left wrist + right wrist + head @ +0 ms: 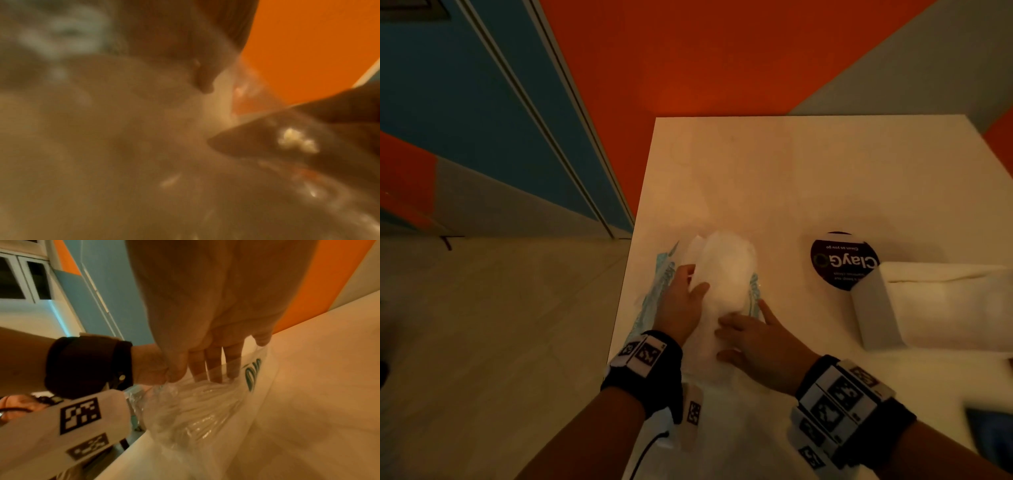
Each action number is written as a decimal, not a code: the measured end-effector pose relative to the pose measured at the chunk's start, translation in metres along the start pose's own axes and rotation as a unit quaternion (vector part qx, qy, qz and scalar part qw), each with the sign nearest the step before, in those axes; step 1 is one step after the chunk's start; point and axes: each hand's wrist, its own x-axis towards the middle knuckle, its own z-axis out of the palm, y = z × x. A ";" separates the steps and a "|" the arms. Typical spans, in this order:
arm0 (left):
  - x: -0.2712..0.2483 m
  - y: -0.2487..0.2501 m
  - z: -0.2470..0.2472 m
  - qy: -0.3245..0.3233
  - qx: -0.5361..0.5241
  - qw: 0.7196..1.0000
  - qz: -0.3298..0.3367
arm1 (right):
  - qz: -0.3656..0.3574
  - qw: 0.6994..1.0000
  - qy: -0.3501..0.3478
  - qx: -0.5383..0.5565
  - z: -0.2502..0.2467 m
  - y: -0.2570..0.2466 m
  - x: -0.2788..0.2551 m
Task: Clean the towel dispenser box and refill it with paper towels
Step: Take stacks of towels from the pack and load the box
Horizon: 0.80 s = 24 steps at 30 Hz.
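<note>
A stack of white paper towels [726,274] lies in a clear plastic wrapper [661,291] with teal print, near the left edge of the white table [808,171]. My left hand [690,286] grips the wrapper at the pack's left side, thumb on top of the towels. My right hand [743,327] rests on the near end with straight fingers. In the right wrist view those fingers [213,366] lie under the clear wrapper [195,405], and the left hand [150,368] pinches the plastic. The white dispenser box [928,308] lies at the right. The left wrist view is blurred.
A round black sticker [842,260] reading ClayGo sits on the table between the pack and the box. The table's left edge drops to a pale floor [500,342]. Behind are orange and blue wall panels [482,102]. A dark object [993,435] shows at the lower right.
</note>
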 end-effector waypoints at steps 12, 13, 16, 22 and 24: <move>-0.011 0.011 -0.032 -0.026 -0.260 0.965 -0.003 | 0.107 0.669 0.233 0.698 -0.030 0.005 0.015; -0.012 0.012 -0.030 -0.045 -0.275 0.960 0.002 | 0.077 0.651 0.229 0.720 -0.031 0.001 0.018; -0.014 0.014 -0.024 -0.062 -0.286 0.956 0.018 | 0.046 0.635 0.265 0.724 -0.030 -0.012 0.022; -0.014 0.022 -0.029 -0.072 -0.281 0.957 -0.033 | 0.116 0.572 0.303 0.753 -0.031 0.004 0.013; -0.017 0.024 -0.023 -0.085 -0.233 0.968 -0.040 | 0.108 0.555 0.311 0.764 -0.032 0.002 0.011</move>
